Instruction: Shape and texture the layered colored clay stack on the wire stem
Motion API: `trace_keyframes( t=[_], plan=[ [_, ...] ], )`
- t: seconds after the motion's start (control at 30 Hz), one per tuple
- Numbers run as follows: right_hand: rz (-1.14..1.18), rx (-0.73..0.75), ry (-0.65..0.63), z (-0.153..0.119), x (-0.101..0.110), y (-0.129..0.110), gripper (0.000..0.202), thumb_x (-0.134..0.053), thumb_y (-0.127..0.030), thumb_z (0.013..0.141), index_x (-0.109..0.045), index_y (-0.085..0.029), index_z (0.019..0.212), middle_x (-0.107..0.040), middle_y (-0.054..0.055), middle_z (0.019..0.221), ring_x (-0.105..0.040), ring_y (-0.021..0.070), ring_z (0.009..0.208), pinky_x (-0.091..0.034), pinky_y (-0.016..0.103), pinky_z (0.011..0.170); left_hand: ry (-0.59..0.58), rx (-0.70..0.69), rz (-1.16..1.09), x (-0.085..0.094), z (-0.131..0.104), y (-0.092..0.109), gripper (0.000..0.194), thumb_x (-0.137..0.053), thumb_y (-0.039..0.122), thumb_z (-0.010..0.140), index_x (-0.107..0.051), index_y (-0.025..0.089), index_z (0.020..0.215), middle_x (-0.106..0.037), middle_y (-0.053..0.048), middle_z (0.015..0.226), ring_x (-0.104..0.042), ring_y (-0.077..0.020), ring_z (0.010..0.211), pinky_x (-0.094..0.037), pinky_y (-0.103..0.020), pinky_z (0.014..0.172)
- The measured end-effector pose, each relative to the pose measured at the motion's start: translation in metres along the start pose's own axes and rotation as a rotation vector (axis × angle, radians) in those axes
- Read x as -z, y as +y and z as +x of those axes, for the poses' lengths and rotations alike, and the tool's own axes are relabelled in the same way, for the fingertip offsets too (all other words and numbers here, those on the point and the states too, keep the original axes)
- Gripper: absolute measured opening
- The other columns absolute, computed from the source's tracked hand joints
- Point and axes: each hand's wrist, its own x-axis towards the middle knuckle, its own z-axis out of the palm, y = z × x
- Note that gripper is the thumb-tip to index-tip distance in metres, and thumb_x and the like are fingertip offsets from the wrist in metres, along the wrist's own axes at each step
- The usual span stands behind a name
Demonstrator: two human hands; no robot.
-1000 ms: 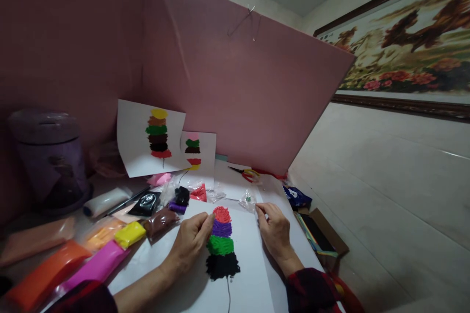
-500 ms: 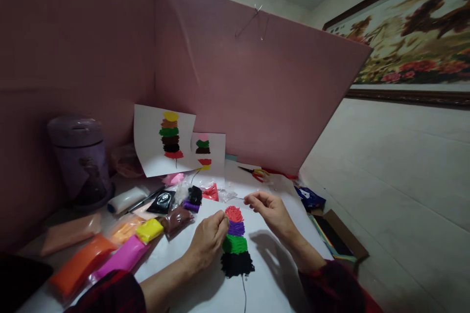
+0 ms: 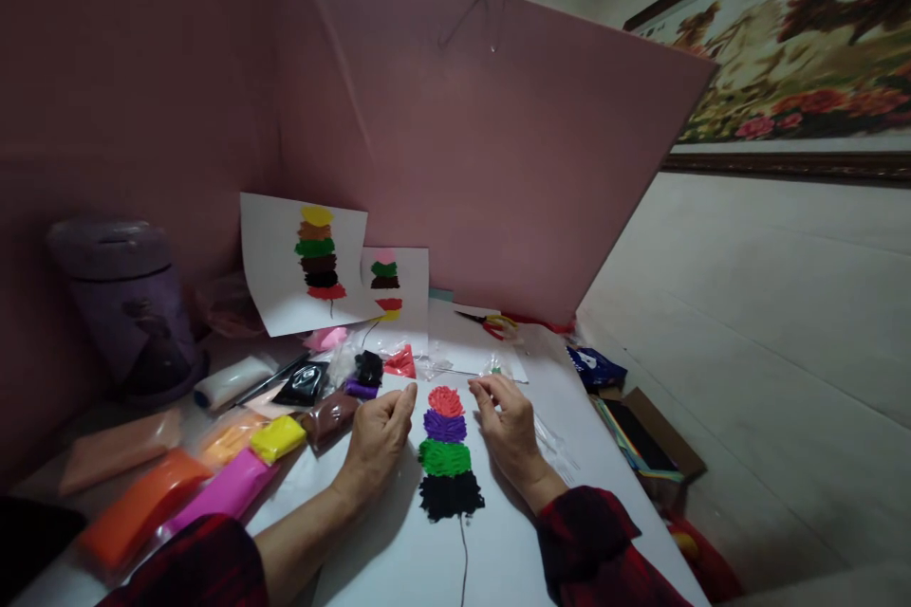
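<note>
A white sheet [image 3: 384, 560] lies before me with a stack of textured clay patches: a coral round [image 3: 445, 402], a purple band [image 3: 445, 427], a green band [image 3: 445, 457] and a black band [image 3: 451, 496]. A dark line [image 3: 465, 558] runs down from the black one. My left hand [image 3: 379, 441] is closed just left of the stack, thumb uppermost; whatever it may hold is hidden. On the other side my right hand [image 3: 509, 427] hovers with thumb and fingertips pinched together, and anything between them is too small to make out. Beyond the hands lies a thin rod [image 3: 455, 371].
Bagged clay in several colours, including an orange pack [image 3: 142, 507] and a yellow one [image 3: 277, 438], fills the left side. Two pictures [image 3: 303, 266] lean at the back near scissors [image 3: 491, 322]. A purple canister [image 3: 128, 313] stands far left; a box [image 3: 651, 436] sits right.
My right hand has come lower and closer, and the thin rod it held now lies beyond it. My left hand has drawn left, away from the clay stack. The view has shifted slightly.
</note>
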Motion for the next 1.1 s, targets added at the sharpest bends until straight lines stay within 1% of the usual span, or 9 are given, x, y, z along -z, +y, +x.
trace_keyframes(
  t=[0.1,0.23,0.37,0.5,0.63,0.7,0.77,0.97,1.1],
  plan=[
    [0.022,0.051,-0.033,-0.0021,-0.0022,-0.0039,0.018,-0.049,-0.024,0.092,-0.064,-0.019,0.083,-0.068,0.006,0.080,-0.061,0.0202,0.077,-0.046,0.032,0.071,0.006,0.014,-0.006,0.0000,-0.0006,0.0001,0.050,-0.043,0.057,0.083,-0.031,0.022,0.049,-0.032,0.006,0.045,-0.029,-0.0106,0.046,-0.022,-0.026,0.047],
    [0.048,0.053,-0.043,-0.0023,-0.0027,-0.0040,0.018,-0.050,-0.024,0.092,-0.064,-0.019,0.083,-0.068,0.006,0.079,-0.062,0.0202,0.077,-0.047,0.032,0.071,0.006,0.016,-0.012,0.0008,0.0000,0.0027,0.048,-0.046,0.053,0.082,-0.038,0.021,0.047,-0.038,0.004,0.043,-0.036,-0.0116,0.046,-0.028,-0.025,0.049],
    [0.057,0.014,-0.041,-0.0021,-0.0025,-0.0025,0.019,-0.050,-0.025,0.092,-0.065,-0.019,0.082,-0.068,0.006,0.078,-0.062,0.0199,0.076,-0.048,0.032,0.070,0.016,0.020,-0.057,0.0022,0.0017,0.0032,0.031,-0.045,0.041,0.081,-0.049,0.019,0.059,-0.048,0.004,0.049,-0.042,-0.0129,0.049,-0.031,-0.024,0.050],
    [0.101,-0.082,-0.050,-0.0036,-0.0035,-0.0016,0.020,-0.050,-0.028,0.091,-0.066,-0.018,0.084,-0.067,0.006,0.076,-0.063,0.0201,0.074,-0.052,0.032,0.066,0.012,0.045,-0.102,0.0035,0.0031,0.0039,0.020,-0.043,0.036,0.077,-0.052,0.020,0.069,-0.053,0.003,0.051,-0.044,-0.0135,0.047,-0.030,-0.023,0.046],
    [0.261,-0.247,-0.056,-0.0053,-0.0042,-0.0043,0.022,-0.048,-0.031,0.091,-0.067,-0.018,0.091,-0.065,0.006,0.078,-0.064,0.0186,0.073,-0.058,0.030,0.058,-0.002,0.036,-0.107,0.0041,0.0020,0.0056,0.029,-0.043,0.042,0.081,-0.052,0.019,0.066,-0.052,0.003,0.049,-0.044,-0.0133,0.047,-0.031,-0.023,0.046],
    [0.323,-0.287,-0.060,-0.0052,-0.0038,-0.0062,0.023,-0.047,-0.031,0.092,-0.066,-0.018,0.094,-0.064,0.005,0.078,-0.064,0.0178,0.073,-0.059,0.029,0.058,-0.009,0.025,-0.101,0.0043,0.0011,0.0057,0.035,-0.042,0.047,0.082,-0.051,0.019,0.063,-0.050,0.003,0.049,-0.043,-0.0131,0.047,-0.031,-0.024,0.047],
    [0.343,-0.281,-0.072,-0.0046,-0.0034,-0.0070,0.023,-0.047,-0.031,0.092,-0.066,-0.019,0.095,-0.064,0.005,0.079,-0.064,0.0176,0.074,-0.060,0.029,0.058,-0.015,0.016,-0.095,0.0044,0.0007,0.0054,0.037,-0.042,0.049,0.083,-0.050,0.019,0.061,-0.049,0.003,0.048,-0.042,-0.0131,0.047,-0.032,-0.024,0.048],
    [0.260,-0.169,-0.112,-0.0030,-0.0039,-0.0021,0.023,-0.045,-0.029,0.093,-0.066,-0.019,0.095,-0.064,0.006,0.083,-0.063,0.0178,0.077,-0.058,0.031,0.067,-0.027,0.013,-0.070,0.0044,0.0014,0.0061,0.038,-0.042,0.048,0.084,-0.050,0.019,0.062,-0.048,0.004,0.049,-0.041,-0.0130,0.048,-0.032,-0.025,0.049],
    [0.204,-0.132,-0.128,-0.0030,-0.0038,-0.0005,0.024,-0.044,-0.028,0.094,-0.066,-0.019,0.093,-0.065,0.006,0.081,-0.062,0.0189,0.079,-0.056,0.033,0.071,-0.034,0.008,-0.029,0.0040,0.0016,0.0060,0.041,-0.044,0.047,0.084,-0.048,0.019,0.055,-0.047,0.003,0.049,-0.042,-0.0133,0.050,-0.032,-0.025,0.051]
  ],
)
